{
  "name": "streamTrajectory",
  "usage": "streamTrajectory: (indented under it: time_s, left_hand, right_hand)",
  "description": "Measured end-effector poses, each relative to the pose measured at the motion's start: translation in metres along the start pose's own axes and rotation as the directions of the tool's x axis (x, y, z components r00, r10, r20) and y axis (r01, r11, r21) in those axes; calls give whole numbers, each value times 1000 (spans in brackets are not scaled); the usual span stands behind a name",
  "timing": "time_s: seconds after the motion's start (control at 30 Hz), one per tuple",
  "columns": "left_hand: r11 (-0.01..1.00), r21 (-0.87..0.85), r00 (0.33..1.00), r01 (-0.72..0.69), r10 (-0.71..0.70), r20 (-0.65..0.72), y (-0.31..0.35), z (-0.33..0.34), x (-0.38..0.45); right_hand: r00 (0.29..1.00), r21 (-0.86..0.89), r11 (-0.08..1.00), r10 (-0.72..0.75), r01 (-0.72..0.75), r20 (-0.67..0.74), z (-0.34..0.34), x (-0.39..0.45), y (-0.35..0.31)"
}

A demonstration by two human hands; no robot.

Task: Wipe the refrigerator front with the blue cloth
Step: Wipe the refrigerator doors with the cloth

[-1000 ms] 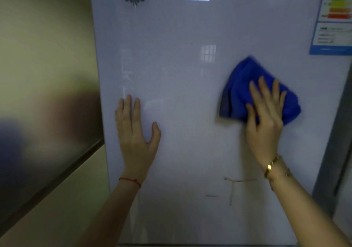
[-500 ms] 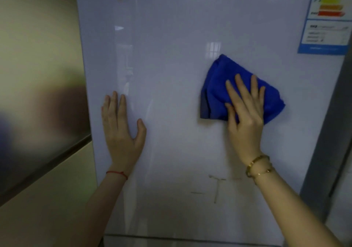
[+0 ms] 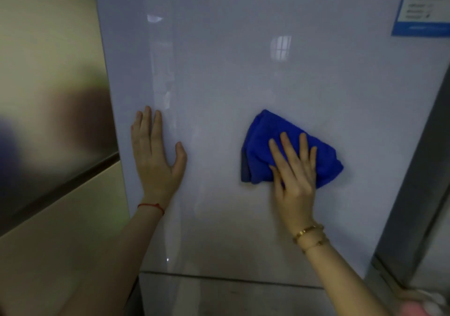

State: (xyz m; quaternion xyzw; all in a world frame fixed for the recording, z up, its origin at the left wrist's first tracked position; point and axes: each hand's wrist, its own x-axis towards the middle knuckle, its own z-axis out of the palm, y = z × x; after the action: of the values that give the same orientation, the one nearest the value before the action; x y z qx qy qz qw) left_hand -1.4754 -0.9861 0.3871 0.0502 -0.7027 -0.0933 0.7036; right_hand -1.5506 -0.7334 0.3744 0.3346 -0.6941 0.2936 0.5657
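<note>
The glossy white refrigerator front [image 3: 231,77] fills most of the view. A bunched blue cloth [image 3: 265,145] is pressed flat against the door, right of centre. My right hand [image 3: 294,172] lies on the cloth's lower part with fingers spread, holding it against the door. My left hand [image 3: 155,155] rests flat on the door near its left edge, fingers together and pointing up, with nothing in it. A red string sits on the left wrist and gold bracelets on the right.
An energy label [image 3: 423,6] is stuck at the door's top right. A seam [image 3: 231,278] below the hands divides upper and lower doors. A beige and steel cabinet [image 3: 48,120] stands at the left. A grey frame [image 3: 418,194] borders the right side.
My right hand has slid the blue cloth down the door. The view has dropped too, so the logo is out of sight and the lower door seam shows. The left hand stays flat on the door.
</note>
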Motion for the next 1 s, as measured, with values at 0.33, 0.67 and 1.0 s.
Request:
streamTrajectory:
  time_s: [0.33,0.67,1.0]
  left_hand:
    - [1000,-18,1000,-9,9,-6,-2,-2,0]
    - [1000,-27,1000,-11,11,-1,-3,-2,0]
    - [1000,-25,1000,-7,6,-3,-4,-2,1]
  right_hand:
    - [997,-92,996,6,1,77,-20,-85,37]
    - [972,-58,988,-131,145,196,-6,-100,13]
    - [989,-46,993,-111,107,-98,6,74,-21]
